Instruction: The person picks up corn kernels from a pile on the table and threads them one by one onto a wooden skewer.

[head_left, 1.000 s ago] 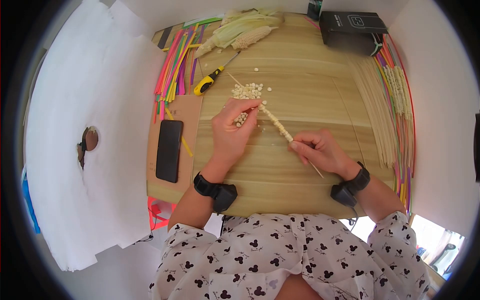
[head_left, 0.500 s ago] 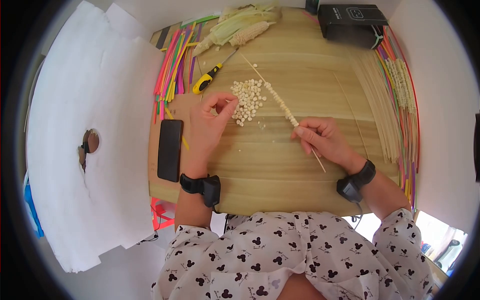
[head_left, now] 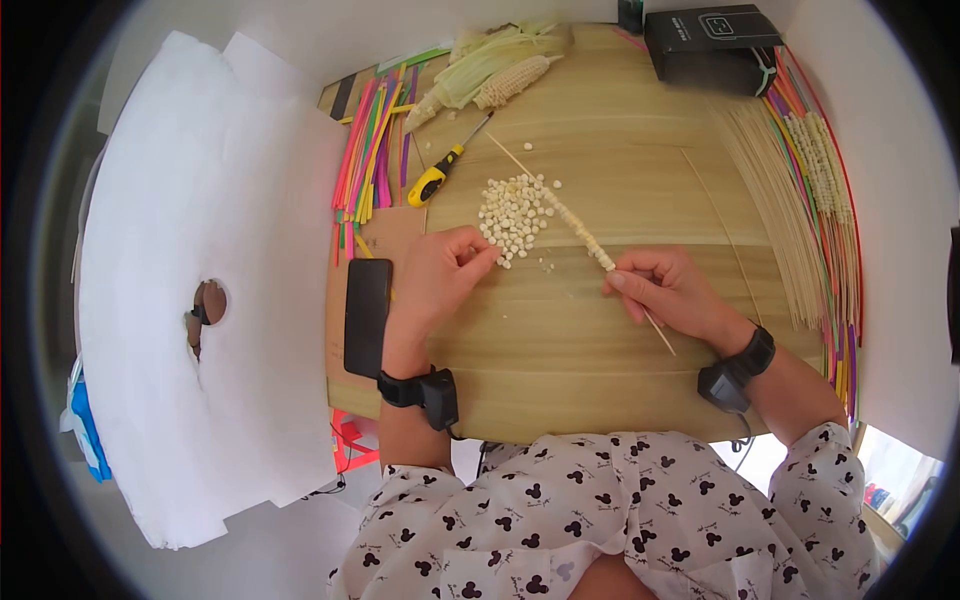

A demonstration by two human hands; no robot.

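My right hand grips a thin wooden skewer near its lower end. Pale corn kernels are threaded along the skewer's middle, and its bare upper tip slants away to the far left. At the lower left edge of a pile of loose corn kernels is my left hand, thumb and fingers pinched together. Whatever may be between those fingertips is too small to make out. A few single kernels lie around the pile.
A yellow-black screwdriver, stripped corn cob and husk lie beyond the pile. Left are colored strips and a phone. Right are bare skewers, filled skewers and a black box.
My left hand has shifted toward me along the pile's left edge. The right hand still holds the skewer in much the same pose. The whole view has shifted slightly.
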